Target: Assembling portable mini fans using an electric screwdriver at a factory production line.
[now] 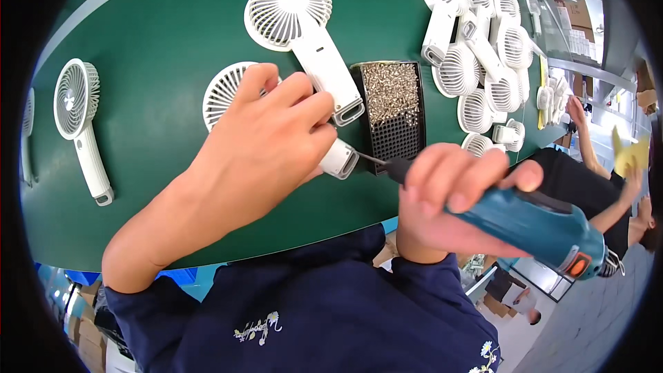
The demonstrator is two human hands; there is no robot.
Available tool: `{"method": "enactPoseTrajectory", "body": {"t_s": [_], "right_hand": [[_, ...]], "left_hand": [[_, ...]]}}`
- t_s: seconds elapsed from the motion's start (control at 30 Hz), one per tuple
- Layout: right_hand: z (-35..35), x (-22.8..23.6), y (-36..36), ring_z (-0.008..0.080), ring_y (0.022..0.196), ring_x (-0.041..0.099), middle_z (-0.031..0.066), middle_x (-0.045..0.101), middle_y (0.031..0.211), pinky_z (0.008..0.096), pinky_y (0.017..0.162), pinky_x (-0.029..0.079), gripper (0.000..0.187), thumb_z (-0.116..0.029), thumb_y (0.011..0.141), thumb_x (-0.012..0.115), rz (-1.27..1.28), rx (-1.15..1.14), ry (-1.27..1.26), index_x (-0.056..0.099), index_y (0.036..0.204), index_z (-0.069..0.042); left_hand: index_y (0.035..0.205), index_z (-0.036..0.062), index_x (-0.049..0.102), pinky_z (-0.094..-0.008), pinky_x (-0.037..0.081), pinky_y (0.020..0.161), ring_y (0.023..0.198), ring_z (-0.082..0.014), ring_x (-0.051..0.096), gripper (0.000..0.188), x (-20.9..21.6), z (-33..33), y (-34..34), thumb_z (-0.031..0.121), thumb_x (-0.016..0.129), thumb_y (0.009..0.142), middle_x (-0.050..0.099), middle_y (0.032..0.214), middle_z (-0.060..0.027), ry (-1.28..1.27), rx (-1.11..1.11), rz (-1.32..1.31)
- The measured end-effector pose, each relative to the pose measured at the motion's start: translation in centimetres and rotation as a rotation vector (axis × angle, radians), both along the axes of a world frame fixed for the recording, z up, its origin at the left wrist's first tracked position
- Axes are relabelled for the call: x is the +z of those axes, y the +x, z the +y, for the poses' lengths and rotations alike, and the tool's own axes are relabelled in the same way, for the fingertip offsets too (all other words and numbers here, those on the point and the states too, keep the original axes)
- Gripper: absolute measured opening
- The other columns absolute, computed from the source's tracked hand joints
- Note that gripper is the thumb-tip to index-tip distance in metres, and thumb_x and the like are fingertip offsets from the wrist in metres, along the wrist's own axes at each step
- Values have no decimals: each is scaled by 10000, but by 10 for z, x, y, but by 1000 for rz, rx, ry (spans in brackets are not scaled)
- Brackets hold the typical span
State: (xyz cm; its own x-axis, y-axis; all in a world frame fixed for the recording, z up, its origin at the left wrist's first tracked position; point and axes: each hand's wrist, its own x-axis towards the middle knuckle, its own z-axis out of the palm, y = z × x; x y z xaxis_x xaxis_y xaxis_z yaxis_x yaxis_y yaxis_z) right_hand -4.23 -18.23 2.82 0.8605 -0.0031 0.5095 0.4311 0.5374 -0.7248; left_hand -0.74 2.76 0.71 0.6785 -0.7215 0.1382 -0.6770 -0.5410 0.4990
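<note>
My left hand is closed over a white handheld fan lying on the green table; its round grille shows past my fingers and its handle end pokes out at the right. My right hand grips a teal electric screwdriver. The thin bit points left and reaches the end of that fan's handle; whether it sits in a screw is too small to tell. Just beyond lies another white handheld fan, grille away from me. Beside it stands a black screw tray, its far part heaped with small metal screws.
Several white fans are piled at the right of the green table. One more fan lies at the left, with another at the far left edge. On the right, other people work along the line, one hand near a yellow cloth.
</note>
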Motion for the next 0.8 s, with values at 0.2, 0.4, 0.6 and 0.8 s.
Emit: {"method": "enactPoseTrajectory", "body": {"t_s": [0.2, 0.4, 0.6, 0.8], "right_hand": [[5, -28, 24, 193, 535, 540, 59, 514, 804, 356, 490, 471, 765, -788, 870, 435, -98, 98, -84, 415, 1308, -161], [12, -37, 28, 210, 542, 542, 73, 512, 792, 358, 482, 467, 781, -805, 856, 431, -108, 101, -116, 406, 1296, -160], [5, -16, 19, 249, 559, 549, 112, 551, 827, 415, 537, 481, 753, -767, 872, 464, -36, 114, 32, 405, 1326, -169], [8, 15, 3, 220, 472, 508, 87, 527, 805, 374, 444, 467, 598, -642, 961, 442, -42, -11, 118, 394, 1337, -180]], "left_hand": [[962, 81, 662, -417, 357, 897, 965, -211, 523, 386, 2, 13, -3, 171, 840, 632, 563, 992, -19, 6, -15, 56], [805, 94, 630, -382, 355, 892, 932, -186, 511, 263, -2, 11, -3, 223, 822, 679, 509, 884, -24, -31, 49, -64], [995, 87, 660, -418, 359, 889, 938, -215, 522, 427, 4, 10, -7, 174, 846, 621, 550, 974, -26, -64, 53, 20], [925, 97, 685, -357, 334, 768, 726, -182, 506, 331, -1, -4, -19, 117, 851, 638, 538, 808, 6, -427, 148, 134]]}}
